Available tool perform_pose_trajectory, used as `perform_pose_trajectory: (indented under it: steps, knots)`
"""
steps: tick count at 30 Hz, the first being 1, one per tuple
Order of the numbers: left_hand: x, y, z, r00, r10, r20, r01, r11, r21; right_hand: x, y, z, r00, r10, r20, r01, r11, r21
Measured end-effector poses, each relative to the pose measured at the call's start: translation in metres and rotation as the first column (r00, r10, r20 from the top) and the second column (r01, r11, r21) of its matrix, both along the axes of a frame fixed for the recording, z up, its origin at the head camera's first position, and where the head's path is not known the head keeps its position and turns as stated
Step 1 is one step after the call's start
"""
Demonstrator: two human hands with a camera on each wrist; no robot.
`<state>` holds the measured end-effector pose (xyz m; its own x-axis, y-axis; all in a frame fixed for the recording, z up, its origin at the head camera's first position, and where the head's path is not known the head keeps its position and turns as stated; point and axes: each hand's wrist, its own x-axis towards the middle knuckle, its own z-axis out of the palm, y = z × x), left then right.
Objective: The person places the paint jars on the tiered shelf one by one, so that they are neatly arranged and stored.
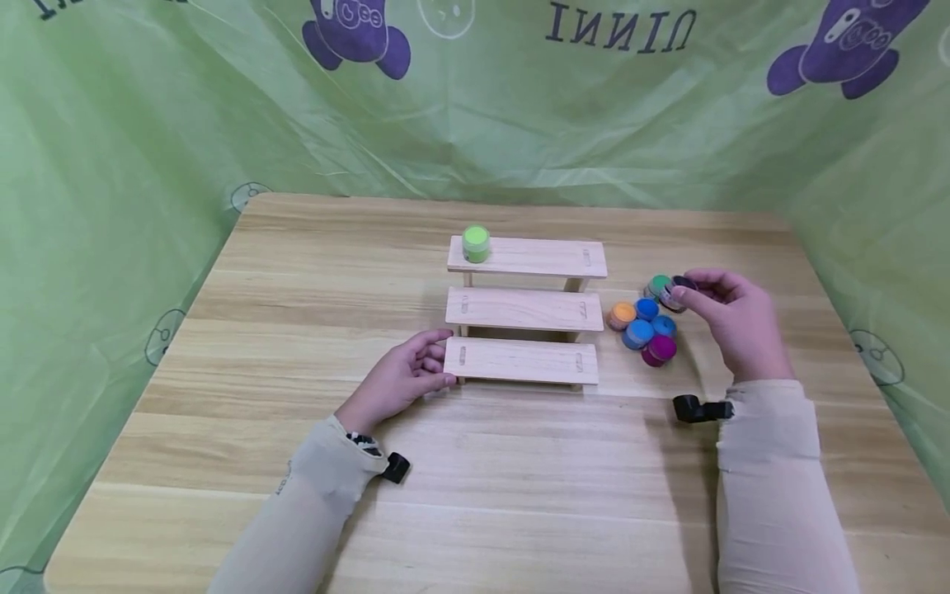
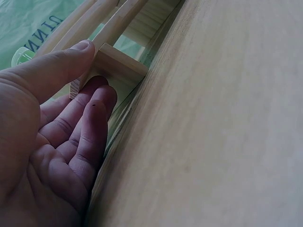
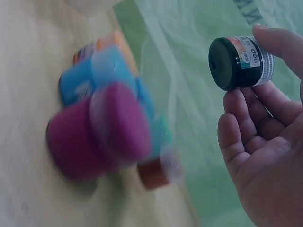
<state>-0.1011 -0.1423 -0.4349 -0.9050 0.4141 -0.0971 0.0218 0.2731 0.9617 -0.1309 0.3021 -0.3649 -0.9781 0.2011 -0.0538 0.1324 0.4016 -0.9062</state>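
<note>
My right hand [image 1: 738,318] pinches a small dark paint jar [image 3: 236,64] between thumb and fingers, raised beside a cluster of jars in the right wrist view. That cluster has a magenta jar [image 1: 659,350], an orange jar [image 1: 621,315], a green jar [image 1: 657,285] and several blue jars [image 1: 637,334]. Left of them stands a three-step wooden rack [image 1: 523,309]. My left hand [image 1: 397,371] grips the left end of its lowest step, thumb at the plank's edge and fingers curled beneath in the left wrist view. A light green jar [image 1: 476,244] sits on the top step's left end.
The rack and jars stand on a wood-grain table [image 1: 519,487]. Behind and beside it hangs a green printed curtain [image 1: 519,124]. In the right wrist view a reddish-brown jar [image 3: 154,174] shows low in the cluster, near the magenta one.
</note>
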Motion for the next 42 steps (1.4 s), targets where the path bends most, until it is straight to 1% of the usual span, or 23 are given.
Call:
perform_pose_trajectory:
  steps: [4,7,12,20,25,36,42]
  knots:
    - [-0.001,0.002,0.000,1.000,-0.005,0.007,0.005,1.000,-0.007,-0.004,-0.010,0.009,1.000,0.008,-0.019,-0.008,1.000,-0.001]
    - [-0.001,0.002,0.000,1.000,0.002,0.014,-0.002,1.000,-0.014,-0.007,-0.017,0.016,0.999,0.023,-0.035,-0.023,1.000,-0.009]
    - [-0.001,0.002,0.000,1.000,0.001,0.009,-0.001,1.000,-0.016,-0.012,-0.029,0.023,0.999,0.036,-0.038,-0.038,0.998,-0.059]
    - [-0.001,0.001,0.000,1.000,0.001,0.000,-0.001,1.000,-0.009,-0.016,-0.042,0.029,0.999,0.039,-0.027,-0.038,0.999,0.013]
    - [-0.001,0.000,0.000,1.000,0.002,-0.001,-0.002,1.000,-0.010,-0.018,-0.049,0.032,0.999,0.050,-0.020,-0.049,0.998,0.037]
    - [-0.001,-0.001,-0.001,1.000,0.005,0.002,-0.005,1.000,-0.018,-0.025,-0.071,0.038,0.992,0.088,-0.092,-0.084,0.995,0.047]
    - [0.000,-0.001,-0.001,1.000,0.000,-0.003,0.000,1.000,-0.006,-0.028,-0.086,0.043,0.986,0.121,-0.116,-0.119,0.993,0.027]
